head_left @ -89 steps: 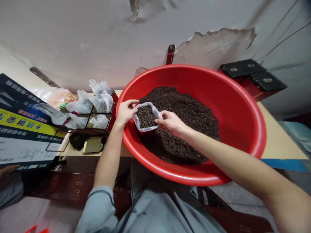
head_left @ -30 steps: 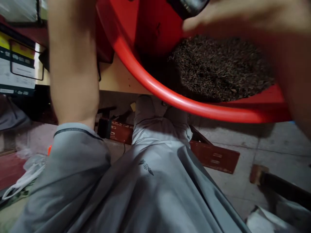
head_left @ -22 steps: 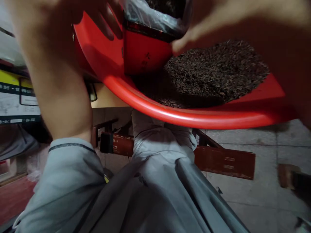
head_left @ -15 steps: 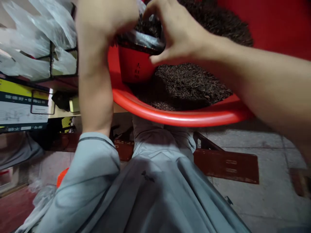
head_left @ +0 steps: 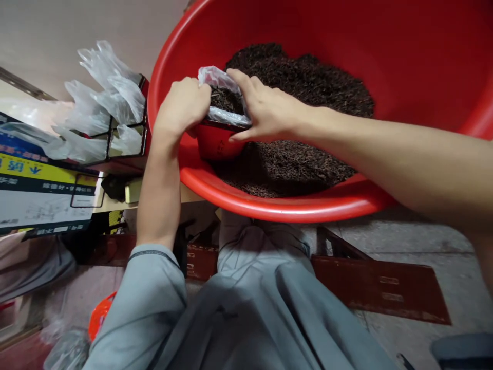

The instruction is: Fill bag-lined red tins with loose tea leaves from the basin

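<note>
A red box [head_left: 220, 142] with dark characters on its front stands in the left of a big red basin [head_left: 292, 208]. A clear plastic bag [head_left: 215, 77] lines the box, its edge folded over the rim, with dark loose tea leaves [head_left: 225, 100] inside. My left hand [head_left: 185, 105] is closed at the box's left rim, fingers curled over the bag's edge. On the opposite side my right hand [head_left: 265, 108] grips the box, thumb against the front and fingers along the bag at the back. A heap of the same tea leaves [head_left: 304, 154] lies around the box.
To the left, several open boxes lined with plastic bags [head_left: 123, 95] stand beside a printed carton [head_left: 42, 190]. Below the basin are a brown wooden bench [head_left: 385, 288] and a tiled floor. An orange thing [head_left: 100, 313] lies at lower left.
The view has shifted, so the box and basin appear lower and more of the basin shows. Both hands stay at the box; my left hand now shows fully at its rim.
</note>
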The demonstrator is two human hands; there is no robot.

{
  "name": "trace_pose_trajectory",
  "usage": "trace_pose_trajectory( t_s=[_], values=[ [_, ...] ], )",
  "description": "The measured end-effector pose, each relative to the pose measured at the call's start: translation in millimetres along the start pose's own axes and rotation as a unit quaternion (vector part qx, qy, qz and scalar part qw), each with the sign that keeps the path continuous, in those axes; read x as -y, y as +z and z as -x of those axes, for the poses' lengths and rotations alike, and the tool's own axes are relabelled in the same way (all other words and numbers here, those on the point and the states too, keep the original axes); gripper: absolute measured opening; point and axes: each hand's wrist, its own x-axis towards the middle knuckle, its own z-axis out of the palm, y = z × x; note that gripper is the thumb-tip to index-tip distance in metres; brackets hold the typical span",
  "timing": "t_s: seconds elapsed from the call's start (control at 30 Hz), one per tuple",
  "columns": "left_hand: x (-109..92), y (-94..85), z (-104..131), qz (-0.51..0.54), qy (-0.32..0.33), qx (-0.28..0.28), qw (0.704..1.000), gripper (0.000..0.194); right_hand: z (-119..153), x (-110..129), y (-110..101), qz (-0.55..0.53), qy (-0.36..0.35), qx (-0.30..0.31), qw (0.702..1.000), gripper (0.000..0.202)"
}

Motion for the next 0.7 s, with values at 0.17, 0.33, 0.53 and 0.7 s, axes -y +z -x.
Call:
trace_pose_trajectory(
  t_s=[0.17,0.33,0.53,0.7],
  values=[
    [26.2,-0.6,8.0,0.014,0.001,-0.007,1.0,0.039,-1.1,13.8,-5.9,0.029,-0.017,0.013,0.999,0.119],
    [52.8,7.9,10.6,0.076,0.017,-0.041,0.996,0.034,2.8,31.6,-11.3,0.055,-0.005,0.029,0.998,0.114],
    [67.6,25.3,6.7,0.113,0.005,-0.066,0.991,0.028,3.1,23.2,5.5,0.052,-0.022,0.008,0.998,0.12],
    [67.0,26.6,11.1,0.103,-0.012,-0.084,0.991,0.027,0.8,6.3,6.0,0.016,-0.098,0.02,0.995,0.098]
  ],
)
